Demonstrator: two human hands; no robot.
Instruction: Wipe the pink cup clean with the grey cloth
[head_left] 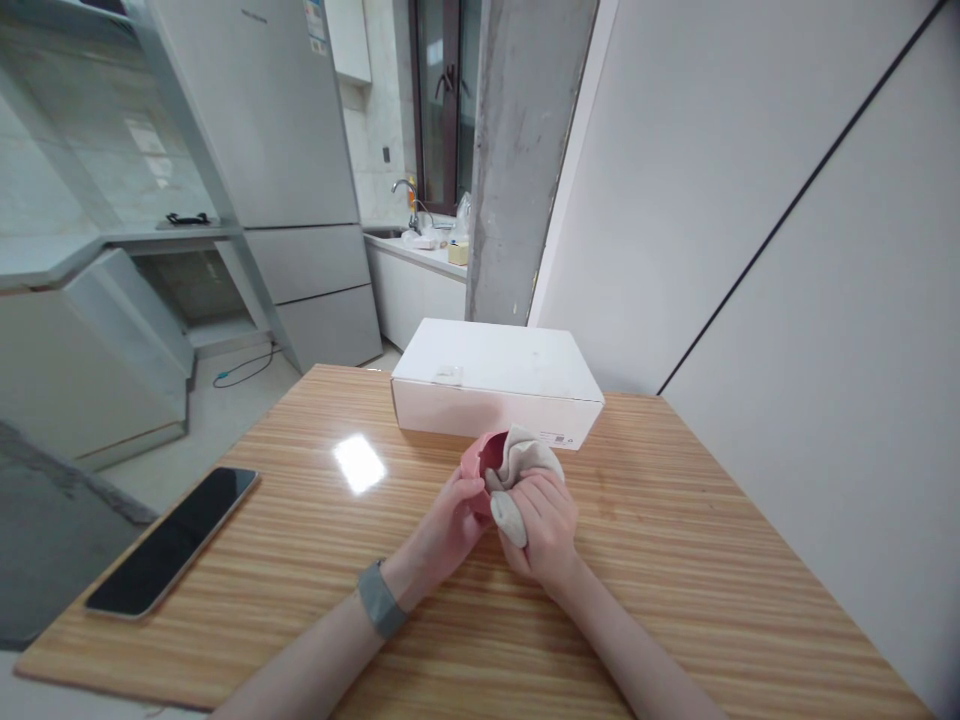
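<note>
A small pink cup-like object (482,462) sits just above the wooden table (675,560), in front of a white box (495,385). My left hand (450,525), with a grey band on its wrist, is closed around the pink object's near side. My right hand (546,525) grips a beige cloth (525,460) whose upper part is pushed into or against the pink object's opening; a fold of the cloth hangs out between my fingers. Both hands touch each other over the table's middle.
A dark phone (174,540) lies face up near the table's left edge. A white wall runs close along the right side. Behind the table stand a grey pillar (517,150), a refrigerator (277,150) and a counter with a sink tap (409,205).
</note>
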